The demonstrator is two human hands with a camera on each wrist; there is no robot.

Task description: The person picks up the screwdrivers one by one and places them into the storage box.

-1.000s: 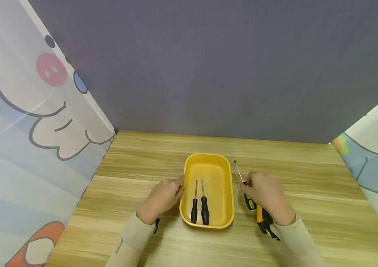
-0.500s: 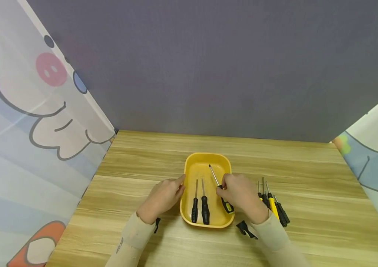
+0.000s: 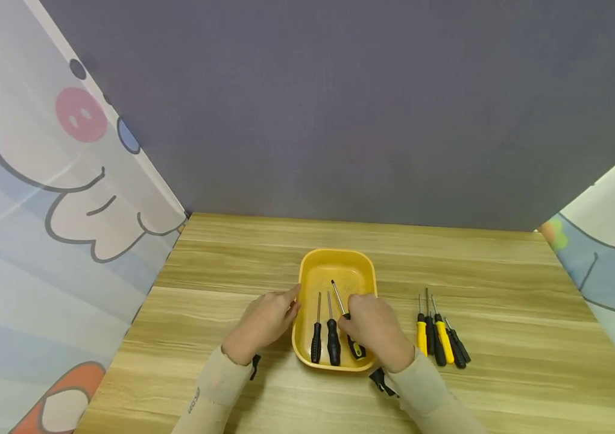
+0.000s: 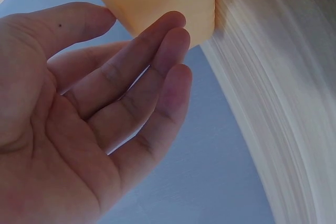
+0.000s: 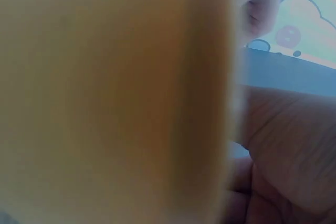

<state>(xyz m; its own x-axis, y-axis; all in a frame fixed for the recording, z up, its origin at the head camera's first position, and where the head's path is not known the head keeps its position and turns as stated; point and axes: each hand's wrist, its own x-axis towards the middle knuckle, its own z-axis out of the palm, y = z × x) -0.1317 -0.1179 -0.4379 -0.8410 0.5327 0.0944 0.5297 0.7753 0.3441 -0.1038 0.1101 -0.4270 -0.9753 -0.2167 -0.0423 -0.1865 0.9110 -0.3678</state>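
My right hand (image 3: pixel 375 328) pinches a black-and-yellow screwdriver (image 3: pixel 349 328), lowering it into the yellow tray (image 3: pixel 337 259) beside two black-handled screwdrivers (image 3: pixel 325 337) already inside. My left hand (image 3: pixel 264 322), fingers straight, steadies the tray's left rim. Judged: three placed or nearly; five screwdrivers (image 3: pixel 440 337) wait on the table (image 3: pixel 503 289), well apart
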